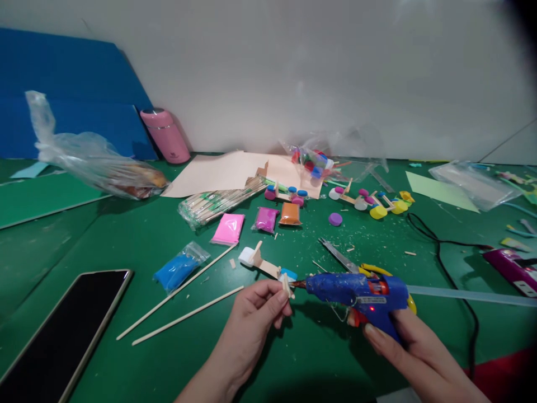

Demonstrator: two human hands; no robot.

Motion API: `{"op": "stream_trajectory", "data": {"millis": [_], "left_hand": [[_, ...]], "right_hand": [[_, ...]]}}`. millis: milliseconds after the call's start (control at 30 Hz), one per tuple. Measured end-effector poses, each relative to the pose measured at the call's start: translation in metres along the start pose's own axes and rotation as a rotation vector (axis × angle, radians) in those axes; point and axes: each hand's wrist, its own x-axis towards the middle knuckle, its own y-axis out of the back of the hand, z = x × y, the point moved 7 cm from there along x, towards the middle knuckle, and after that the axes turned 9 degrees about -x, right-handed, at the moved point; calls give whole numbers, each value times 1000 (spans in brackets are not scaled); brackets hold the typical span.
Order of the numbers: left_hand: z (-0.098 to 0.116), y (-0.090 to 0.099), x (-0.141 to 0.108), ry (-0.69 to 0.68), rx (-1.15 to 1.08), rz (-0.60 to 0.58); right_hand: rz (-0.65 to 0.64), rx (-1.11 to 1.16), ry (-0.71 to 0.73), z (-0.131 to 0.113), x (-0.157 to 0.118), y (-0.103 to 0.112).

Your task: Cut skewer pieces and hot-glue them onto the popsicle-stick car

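Observation:
Pinched in the fingertips of my left hand (258, 313) is a small wooden piece (287, 285), held upright. My right hand (413, 347) grips the handle of a blue glue gun (356, 291), whose red light shows. The gun's nozzle points left and is right beside the wooden piece; whether they touch is unclear. Just behind my left fingertips lies a small wooden stick car (266, 266) with a white and a blue wheel in view. Scissors (339, 254) with yellow handles lie partly hidden behind the glue gun.
Two thin sticks (188, 314) and a phone (67, 330) lie at the left. Clay packets (229, 228), bundled sticks (222, 201) and finished-looking cars (289, 194) are farther back. A pink bottle (165, 137) leans near the wall. A black cable (440, 263) runs at the right.

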Motion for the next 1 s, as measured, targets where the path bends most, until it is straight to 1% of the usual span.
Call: {"op": "stream_trajectory", "data": {"millis": [333,467,667,867,1000], "left_hand": [[-2,0,0,14,-22,-2],[-2,0,1,23,-31,3],[-1,1,2,17,-56,7],[-2,3,1,15,-59,27],[-1,3,2,5,-57,17]], "right_hand": [[-77,9,21,-3,0,-3],[-83,-23,5,1,-1,-4],[-91,-54,19,8,-4,-6],[-104,-43,12,12,-8,-7],[-123,-46,-3,14,-10,-7]]}}
